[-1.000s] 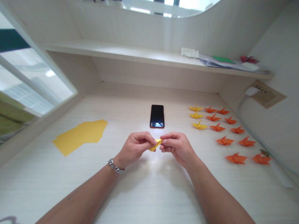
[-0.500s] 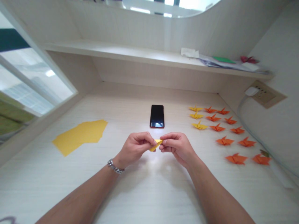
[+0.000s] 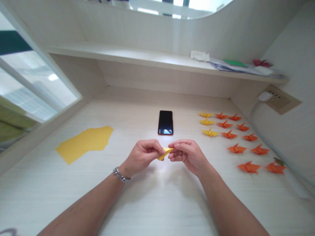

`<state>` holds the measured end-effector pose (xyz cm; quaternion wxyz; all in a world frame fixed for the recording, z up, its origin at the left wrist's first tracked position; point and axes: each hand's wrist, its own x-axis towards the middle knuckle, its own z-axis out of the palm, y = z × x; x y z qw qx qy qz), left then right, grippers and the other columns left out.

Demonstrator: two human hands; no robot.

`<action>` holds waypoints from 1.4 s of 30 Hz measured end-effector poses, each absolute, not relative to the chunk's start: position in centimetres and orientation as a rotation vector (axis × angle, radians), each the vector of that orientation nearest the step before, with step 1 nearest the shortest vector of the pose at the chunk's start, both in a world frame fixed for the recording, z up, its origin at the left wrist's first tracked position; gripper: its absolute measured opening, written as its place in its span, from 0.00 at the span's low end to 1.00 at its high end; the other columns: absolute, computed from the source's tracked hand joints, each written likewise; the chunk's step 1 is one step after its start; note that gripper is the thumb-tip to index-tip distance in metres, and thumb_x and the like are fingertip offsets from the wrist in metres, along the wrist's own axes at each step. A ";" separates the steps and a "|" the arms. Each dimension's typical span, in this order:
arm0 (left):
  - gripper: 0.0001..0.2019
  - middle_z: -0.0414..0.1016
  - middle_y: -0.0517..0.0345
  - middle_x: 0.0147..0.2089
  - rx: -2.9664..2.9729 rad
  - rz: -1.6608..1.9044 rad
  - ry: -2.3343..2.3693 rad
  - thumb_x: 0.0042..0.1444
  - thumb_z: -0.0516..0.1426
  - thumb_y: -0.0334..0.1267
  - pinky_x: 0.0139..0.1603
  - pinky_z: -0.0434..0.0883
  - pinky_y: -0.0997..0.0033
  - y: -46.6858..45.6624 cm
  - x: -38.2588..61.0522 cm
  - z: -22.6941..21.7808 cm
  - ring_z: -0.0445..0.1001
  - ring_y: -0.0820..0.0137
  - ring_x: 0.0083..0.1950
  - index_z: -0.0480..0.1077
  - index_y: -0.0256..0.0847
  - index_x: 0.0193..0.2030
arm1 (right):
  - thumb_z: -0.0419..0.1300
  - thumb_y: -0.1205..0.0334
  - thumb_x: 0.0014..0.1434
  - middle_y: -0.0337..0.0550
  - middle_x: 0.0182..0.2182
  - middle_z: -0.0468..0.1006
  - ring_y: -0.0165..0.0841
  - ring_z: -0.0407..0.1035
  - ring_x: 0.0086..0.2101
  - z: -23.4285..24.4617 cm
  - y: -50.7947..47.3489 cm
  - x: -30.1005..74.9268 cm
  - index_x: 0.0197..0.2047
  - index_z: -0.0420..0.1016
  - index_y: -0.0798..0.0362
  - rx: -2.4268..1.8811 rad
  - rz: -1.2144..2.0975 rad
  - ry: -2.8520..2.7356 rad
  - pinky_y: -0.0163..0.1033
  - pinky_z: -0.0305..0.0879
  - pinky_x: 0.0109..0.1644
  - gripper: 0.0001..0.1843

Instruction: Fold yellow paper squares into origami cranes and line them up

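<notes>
While your forearms reached in from the near edge of the pale wooden desk (image 3: 157,203), your left hand (image 3: 141,156) and right hand (image 3: 188,153) met just above its middle, a metal bracelet (image 3: 121,175) on your left wrist. Both hands were clamped on a small folded yellow paper (image 3: 165,152): the left thumb and forefinger pinched its lower end, the right fingertips pinched its upper tip, and it lay tilted between them, lifted slightly off the desk. Most of the fold was hidden by your fingers, so its exact shape could not be told.

At about nine o'clock from your hands, well apart, a loose stack of yellow sheets (image 3: 85,142) lay flat on the desk. At twelve o'clock, near your hands, a black phone (image 3: 165,122) lay face up, its long side pointing away from you. From about one to three o'clock, folded paper figures sat in rows: three yellow cranes (image 3: 207,122) nearest the phone, and orange cranes (image 3: 236,148) spreading rightward toward the wall.

Farther out at two o'clock, a wall socket (image 3: 279,100) held a white plug with a cable running down. Beyond everything, at twelve to one o'clock, a shelf (image 3: 128,55) carried scattered papers (image 3: 231,64) near its right end.
</notes>
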<state>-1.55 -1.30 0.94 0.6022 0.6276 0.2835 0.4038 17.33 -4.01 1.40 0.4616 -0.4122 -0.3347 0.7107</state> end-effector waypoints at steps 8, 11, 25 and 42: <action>0.04 0.76 0.52 0.31 1.539 0.851 0.700 0.52 0.61 0.34 0.34 0.72 0.72 -1.3 -1.4 0.5 0.75 0.70 0.32 0.76 0.34 0.30 | 0.70 0.59 0.41 0.42 0.21 0.77 0.27 0.69 0.22 0.8 -4.0 16.7 0.29 0.80 0.58 -1.181 1.586 -1.000 0.33 0.69 0.27 0.13; 0.05 0.77 0.51 0.32 1.493 0.821 0.742 0.52 0.61 0.34 0.34 0.73 0.72 -1.3 -1.3 0.6 0.76 0.70 0.32 0.75 0.34 0.34 | 0.70 0.58 0.42 0.41 0.21 0.77 0.27 0.69 0.22 0.5 -4.0 16.8 0.30 0.80 0.58 -1.182 1.548 -1.049 0.34 0.69 0.28 0.13; 0.09 0.78 0.48 0.36 1.118 0.733 0.750 0.53 0.57 0.33 0.37 0.76 0.63 -0.7 -1.4 0.6 0.78 0.65 0.34 0.74 0.33 0.39 | 0.67 0.58 0.45 0.42 0.21 0.77 0.28 0.70 0.22 0.3 -3.7 16.8 0.31 0.79 0.58 -1.274 1.410 -1.113 0.35 0.69 0.28 0.12; 0.12 0.75 0.56 0.29 1.311 0.746 0.792 0.54 0.60 0.38 0.30 0.72 0.73 -0.6 -1.5 0.0 0.75 0.72 0.30 0.69 0.34 0.42 | 0.65 0.57 0.47 0.44 0.22 0.78 0.28 0.68 0.21 -0.3 -3.8 15.8 0.33 0.81 0.57 -1.334 1.379 -1.221 0.34 0.67 0.26 0.12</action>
